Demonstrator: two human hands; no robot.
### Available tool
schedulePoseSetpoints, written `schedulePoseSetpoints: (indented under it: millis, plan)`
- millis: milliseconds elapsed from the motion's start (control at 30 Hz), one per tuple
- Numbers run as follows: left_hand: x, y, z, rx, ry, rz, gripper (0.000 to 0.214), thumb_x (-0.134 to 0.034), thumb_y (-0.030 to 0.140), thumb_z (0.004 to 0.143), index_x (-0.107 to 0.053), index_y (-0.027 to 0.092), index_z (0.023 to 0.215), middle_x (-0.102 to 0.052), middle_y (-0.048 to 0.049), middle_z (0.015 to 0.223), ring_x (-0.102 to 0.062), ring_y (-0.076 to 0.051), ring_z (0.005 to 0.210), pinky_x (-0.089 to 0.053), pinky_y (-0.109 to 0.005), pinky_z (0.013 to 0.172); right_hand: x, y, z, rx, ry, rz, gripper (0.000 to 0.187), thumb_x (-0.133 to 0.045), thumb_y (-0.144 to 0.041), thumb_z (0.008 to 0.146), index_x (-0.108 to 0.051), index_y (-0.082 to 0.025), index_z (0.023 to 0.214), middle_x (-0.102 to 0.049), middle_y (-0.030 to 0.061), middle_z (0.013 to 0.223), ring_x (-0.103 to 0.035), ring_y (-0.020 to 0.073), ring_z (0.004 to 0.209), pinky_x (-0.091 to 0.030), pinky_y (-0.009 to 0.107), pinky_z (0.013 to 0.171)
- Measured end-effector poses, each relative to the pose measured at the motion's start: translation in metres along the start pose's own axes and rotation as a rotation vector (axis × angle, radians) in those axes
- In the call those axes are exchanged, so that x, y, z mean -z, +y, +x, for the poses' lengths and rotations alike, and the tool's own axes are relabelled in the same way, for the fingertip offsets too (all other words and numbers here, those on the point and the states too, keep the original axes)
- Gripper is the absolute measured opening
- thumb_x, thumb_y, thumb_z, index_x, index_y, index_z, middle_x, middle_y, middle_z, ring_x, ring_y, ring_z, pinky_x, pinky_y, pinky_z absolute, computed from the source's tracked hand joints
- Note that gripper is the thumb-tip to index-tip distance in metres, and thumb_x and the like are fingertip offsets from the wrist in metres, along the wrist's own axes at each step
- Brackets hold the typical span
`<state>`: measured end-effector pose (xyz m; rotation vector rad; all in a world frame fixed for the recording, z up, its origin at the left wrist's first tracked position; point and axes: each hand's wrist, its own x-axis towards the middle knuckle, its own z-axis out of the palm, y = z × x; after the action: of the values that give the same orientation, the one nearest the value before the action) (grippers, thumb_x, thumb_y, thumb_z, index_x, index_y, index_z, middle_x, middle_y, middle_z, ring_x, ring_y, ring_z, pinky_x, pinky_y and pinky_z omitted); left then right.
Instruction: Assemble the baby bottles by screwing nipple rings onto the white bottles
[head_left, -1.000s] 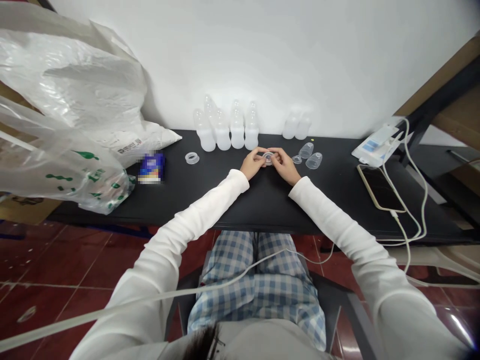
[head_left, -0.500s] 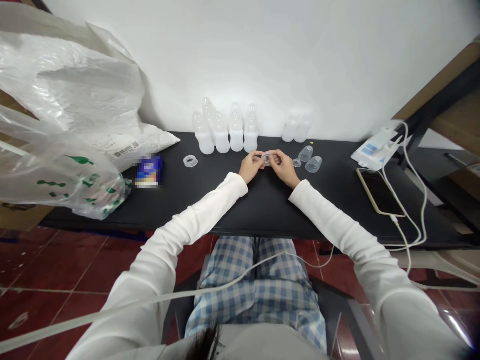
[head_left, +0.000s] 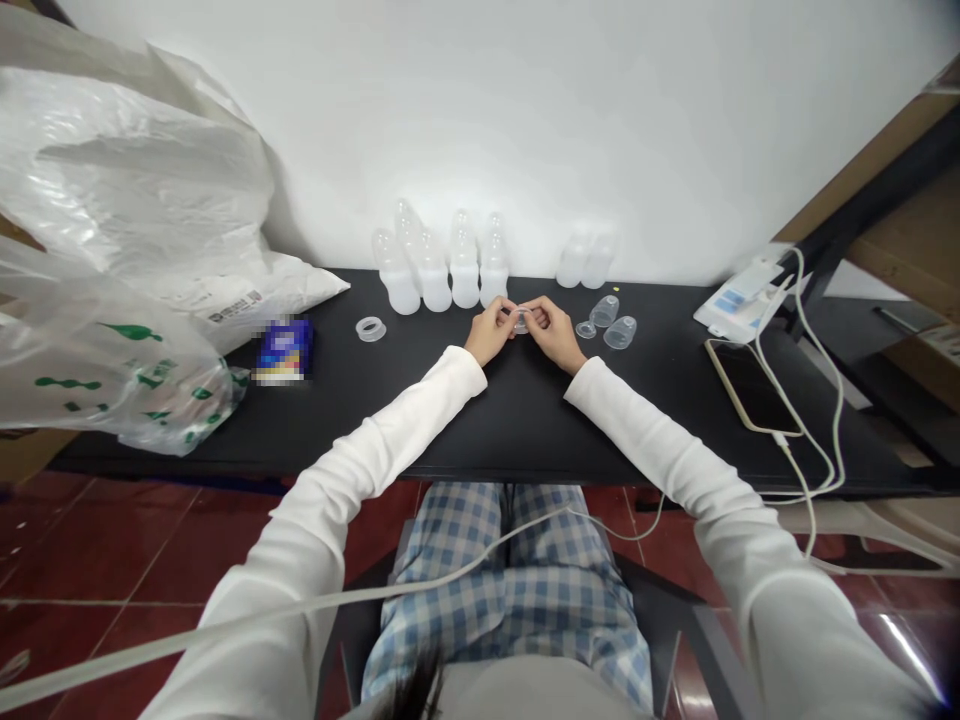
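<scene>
Over the black table, my left hand [head_left: 490, 332] and my right hand [head_left: 553, 334] meet fingertip to fingertip. Both pinch a clear bottle collar ring [head_left: 522, 323] between them; the fingers partly cover it, and I cannot tell whether a teat sits in it. Right of my right hand lie a small clear teat [head_left: 586, 329] and two clear domed caps [head_left: 620, 333]. Behind my hands stand several frosted baby bottles [head_left: 465, 275] with domed caps on. Farther right, two bottles without caps [head_left: 598, 262] stand against the wall. Another collar ring [head_left: 370, 329] lies to the left.
Large white plastic bags [head_left: 135, 190] and a blurred blue packet [head_left: 284, 350] take up the table's left end. At the right are a phone [head_left: 754, 387] on a charging cable and a white power strip [head_left: 739, 300]. A pale cable [head_left: 450, 578] crosses above my lap.
The whole view has shifted slightly, so things appear a little further left and lower. My hands stay together on the collar ring, with small finger movements.
</scene>
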<state>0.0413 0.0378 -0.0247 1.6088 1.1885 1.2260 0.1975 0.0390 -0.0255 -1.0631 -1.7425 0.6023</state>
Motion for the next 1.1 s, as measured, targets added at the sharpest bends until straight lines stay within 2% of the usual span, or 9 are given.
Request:
schedulePoseSetpoints:
  millis: [200, 467, 567, 667, 800, 900, 1000, 1100]
  plan:
    - [0.0, -0.002, -0.005, -0.063, -0.026, 0.071, 0.003, -0.058, 0.022, 0.093, -0.056, 0.02, 0.091, -0.059, 0.005, 0.065, -0.062, -0.011, 0.06, -0.049, -0.023, 0.067, 0.0, -0.005, -0.005, -0.018, -0.019, 0.026, 0.042, -0.062, -0.062, 0.085, -0.061, -0.021, 0.089, -0.055, -0.003, 0.067, -0.045, 0.0108, 0.06, -0.042, 0.026, 0.059]
    - [0.0, -0.001, -0.008, -0.171, -0.006, 0.156, 0.009, -0.059, 0.019, 0.091, -0.052, 0.021, 0.085, -0.058, 0.0037, 0.07, -0.057, -0.011, 0.065, -0.045, -0.023, 0.069, -0.001, 0.003, -0.002, -0.012, -0.084, 0.141, 0.053, -0.062, -0.074, 0.08, -0.056, -0.022, 0.088, -0.049, -0.0047, 0.065, -0.042, 0.0106, 0.058, -0.036, 0.026, 0.056]
    - [-0.001, 0.0, -0.009, -0.144, 0.001, 0.132, 0.008, -0.059, 0.02, 0.091, -0.053, 0.021, 0.086, -0.056, 0.0042, 0.068, -0.056, -0.011, 0.064, -0.046, -0.024, 0.069, -0.001, 0.003, -0.003, -0.019, -0.075, 0.143, 0.053, -0.063, -0.074, 0.08, -0.058, -0.021, 0.088, -0.048, -0.0048, 0.065, -0.041, 0.0103, 0.058, -0.036, 0.026, 0.056]
    - [-0.002, -0.003, -0.007, -0.056, 0.011, 0.038, 0.005, -0.06, 0.022, 0.091, -0.055, 0.021, 0.092, -0.056, 0.0043, 0.068, -0.058, -0.011, 0.064, -0.049, -0.025, 0.069, 0.001, 0.002, -0.003, -0.033, -0.057, 0.119, 0.051, -0.062, -0.071, 0.083, -0.061, -0.021, 0.094, -0.051, -0.0038, 0.068, -0.044, 0.0106, 0.061, -0.039, 0.026, 0.058]
    - [-0.005, -0.01, -0.003, -0.008, -0.005, -0.111, 0.018, -0.063, 0.012, 0.084, -0.055, 0.021, 0.097, -0.063, 0.0034, 0.078, -0.063, -0.01, 0.07, -0.053, -0.024, 0.073, 0.004, 0.006, -0.003, -0.012, -0.078, 0.125, 0.049, -0.065, -0.066, 0.083, -0.063, -0.022, 0.105, -0.063, 0.0013, 0.086, -0.054, 0.0131, 0.072, -0.047, 0.028, 0.067]
    - [-0.005, -0.012, -0.001, -0.006, 0.009, -0.129, 0.024, -0.066, 0.007, 0.079, -0.054, 0.02, 0.094, -0.063, 0.0039, 0.076, -0.063, -0.009, 0.072, -0.052, -0.023, 0.076, 0.004, 0.01, -0.002, 0.02, -0.093, 0.113, 0.047, -0.066, -0.063, 0.082, -0.064, -0.023, 0.106, -0.065, 0.0047, 0.097, -0.059, 0.015, 0.079, -0.051, 0.03, 0.072]
    - [-0.004, -0.012, -0.002, 0.006, 0.013, -0.12, 0.026, -0.07, 0.008, 0.075, -0.052, 0.02, 0.09, -0.062, 0.0046, 0.074, -0.063, -0.009, 0.07, -0.052, -0.024, 0.076, 0.003, 0.013, -0.003, 0.034, -0.079, 0.071, 0.044, -0.064, -0.062, 0.083, -0.066, -0.023, 0.103, -0.065, 0.0057, 0.099, -0.059, 0.0159, 0.081, -0.052, 0.031, 0.073]
    - [-0.002, -0.009, -0.004, 0.009, 0.01, -0.093, 0.027, -0.072, 0.009, 0.074, -0.053, 0.02, 0.088, -0.062, 0.0053, 0.071, -0.062, -0.009, 0.066, -0.052, -0.025, 0.074, 0.001, 0.013, -0.003, 0.031, -0.06, 0.032, 0.043, -0.065, -0.062, 0.082, -0.066, -0.023, 0.1, -0.063, 0.0039, 0.092, -0.055, 0.0147, 0.074, -0.051, 0.031, 0.071]
